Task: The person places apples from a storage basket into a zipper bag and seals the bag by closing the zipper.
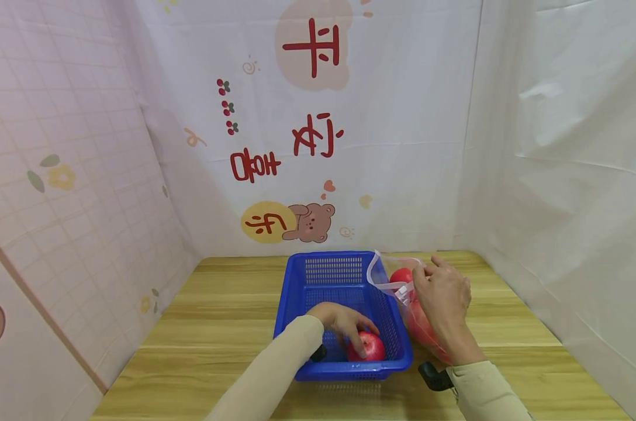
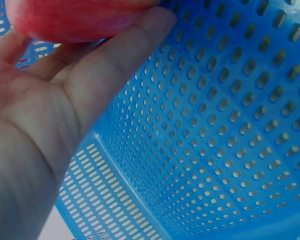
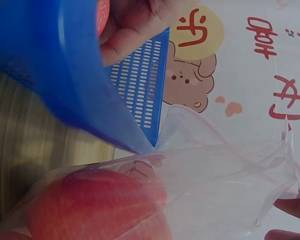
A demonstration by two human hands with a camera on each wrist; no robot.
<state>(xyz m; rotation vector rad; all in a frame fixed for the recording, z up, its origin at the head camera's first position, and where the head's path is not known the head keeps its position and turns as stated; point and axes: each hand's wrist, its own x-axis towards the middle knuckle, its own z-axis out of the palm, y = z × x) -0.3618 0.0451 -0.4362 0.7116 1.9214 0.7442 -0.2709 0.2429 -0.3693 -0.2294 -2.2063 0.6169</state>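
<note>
In the head view, a blue perforated plastic basket (image 1: 328, 270) stands on the table. My left hand (image 1: 344, 320) reaches into its near right part and grips a red apple (image 1: 373, 347). The left wrist view shows the thumb and fingers around the apple (image 2: 80, 20), above the basket's holed wall (image 2: 230, 125). At the basket's right side is a clear plastic bag (image 3: 215, 185) with a white-edged mouth and red apples (image 3: 100, 205) inside. My right hand (image 1: 445, 292) pinches the bag's mouth by its right edge, and the mouth gapes towards the basket.
The wood-grain table (image 1: 228, 304) reaches back to a white printed cloth (image 1: 402, 146). More cloth hangs at the left and right sides. A black strap piece (image 1: 435, 377) shows at my right wrist, below the bag.
</note>
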